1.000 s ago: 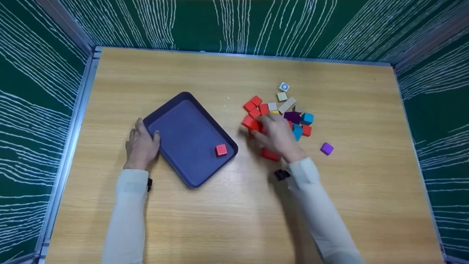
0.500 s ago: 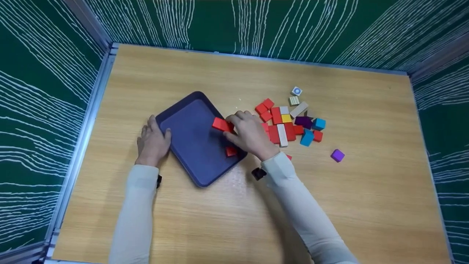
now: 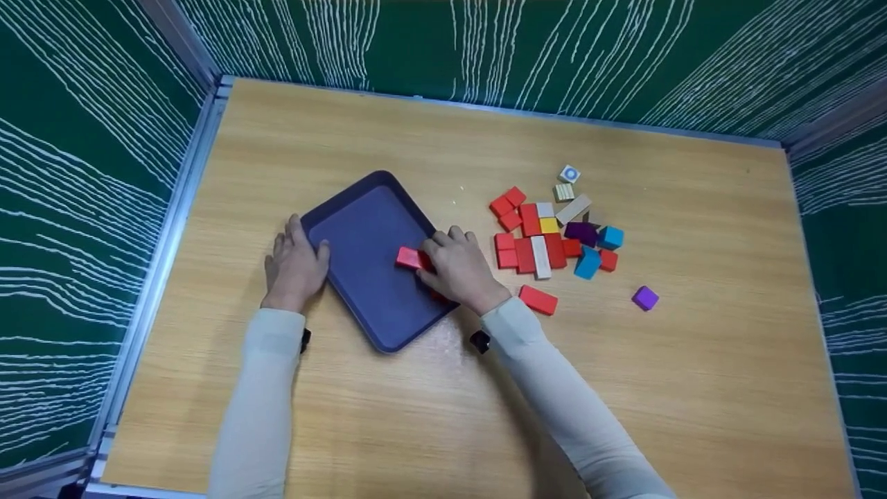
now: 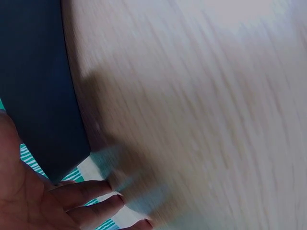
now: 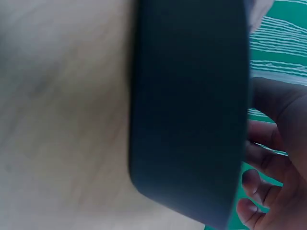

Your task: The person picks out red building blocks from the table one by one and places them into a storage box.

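Observation:
My left hand [image 3: 295,272] lies along the left side of a dark blue tray [image 3: 364,267], fingers extended and thumb at the rim. In the left wrist view the fingers [image 4: 88,191] reach past the tray's outer wall [image 4: 36,81]. Inside the tray, my right hand [image 3: 463,269] grips a red rectangular block [image 3: 413,258] between thumb and fingers. A second red block [image 3: 438,296] in the tray is mostly covered by that hand. The right wrist view shows curled fingers [image 5: 264,158] behind the tray wall [image 5: 189,110], which hides the block.
Right of the tray is a cluster of red blocks [image 3: 525,256] with white, yellow, blue and dark purple pieces among them. A loose red block [image 3: 538,300] lies nearer, and a purple cube [image 3: 645,298] farther right. Green walls with white lines [image 3: 416,41] enclose the table.
My right hand has gone from the cluster to the tray, bringing a red block and lowering it inside. The left hand stays by the tray. The head view has shifted slightly.

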Demonstrator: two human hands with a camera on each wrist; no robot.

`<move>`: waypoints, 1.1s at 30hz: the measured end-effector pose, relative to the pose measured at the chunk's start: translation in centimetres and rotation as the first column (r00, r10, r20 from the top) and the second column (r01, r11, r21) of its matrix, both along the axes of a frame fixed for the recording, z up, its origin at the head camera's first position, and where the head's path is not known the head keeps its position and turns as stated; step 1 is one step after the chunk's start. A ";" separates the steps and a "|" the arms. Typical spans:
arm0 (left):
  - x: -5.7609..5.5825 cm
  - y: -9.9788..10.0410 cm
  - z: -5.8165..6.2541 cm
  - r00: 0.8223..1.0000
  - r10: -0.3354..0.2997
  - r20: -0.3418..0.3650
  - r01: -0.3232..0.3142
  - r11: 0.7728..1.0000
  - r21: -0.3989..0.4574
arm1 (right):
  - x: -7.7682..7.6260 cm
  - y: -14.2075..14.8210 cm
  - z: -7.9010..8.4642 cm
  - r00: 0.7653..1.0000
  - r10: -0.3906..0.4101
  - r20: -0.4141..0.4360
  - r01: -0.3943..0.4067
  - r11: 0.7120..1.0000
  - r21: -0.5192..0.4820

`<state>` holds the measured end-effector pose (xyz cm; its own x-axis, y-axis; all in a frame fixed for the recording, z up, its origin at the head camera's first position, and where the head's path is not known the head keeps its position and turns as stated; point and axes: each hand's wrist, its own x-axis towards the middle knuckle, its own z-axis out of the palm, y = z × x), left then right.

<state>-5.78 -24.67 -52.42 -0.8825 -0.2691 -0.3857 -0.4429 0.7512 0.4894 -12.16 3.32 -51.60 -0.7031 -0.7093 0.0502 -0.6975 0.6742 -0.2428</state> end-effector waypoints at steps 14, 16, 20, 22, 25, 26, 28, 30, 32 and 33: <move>0.0 0.0 -0.1 1.000 -0.001 -0.023 0.001 1.000 0.001 | 0.8 -0.5 -0.8 0.987 -0.030 -0.156 0.043 0.996 0.082; 0.0 -0.1 -0.2 1.000 0.000 -0.024 0.000 1.000 -0.002 | 0.9 -0.5 -0.6 0.990 -0.030 -0.141 0.042 0.996 0.084; 0.1 -0.2 -0.4 1.000 -0.005 -0.022 0.005 1.000 -0.009 | 0.9 0.0 -0.2 0.994 -0.038 -0.100 0.043 0.998 0.043; 0.1 -0.2 -0.4 1.000 -0.008 -0.017 0.007 1.000 -0.016 | 0.7 0.5 0.2 0.996 -0.048 -0.078 0.048 0.999 -0.012; 0.0 -0.1 -0.4 1.000 -0.011 -0.008 0.011 1.000 -0.019 | 0.1 1.8 1.0 0.995 -0.078 -0.059 0.072 0.993 -0.096; 0.0 -0.1 -0.3 1.000 -0.011 -0.007 0.011 1.000 -0.020 | -0.1 2.3 1.2 0.994 -0.089 -0.056 0.083 0.991 -0.109; 0.0 -0.1 -0.2 1.000 -0.011 -0.010 0.010 1.000 -0.019 | -0.7 3.4 1.7 0.992 -0.111 -0.058 0.103 0.987 -0.126; 0.1 -0.1 -0.2 1.000 -0.013 -0.012 0.013 1.000 -0.019 | -1.2 4.6 1.9 0.989 -0.134 -0.061 0.126 0.984 -0.122; 0.1 0.0 -0.1 1.000 -0.016 -0.012 0.015 1.000 -0.023 | -1.7 5.9 2.0 0.986 -0.158 -0.055 0.150 0.982 -0.116; 0.1 0.0 -0.1 1.000 -0.018 -0.013 0.018 1.000 -0.024 | -1.9 6.5 2.0 0.984 -0.174 -0.046 0.167 0.979 -0.115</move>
<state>-5.68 -24.68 -52.54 -0.8924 -0.2620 -0.3674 -0.4227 0.7704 0.4772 -14.05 9.86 -49.64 -0.8072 -0.5671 0.1636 -0.5890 0.7556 -0.2867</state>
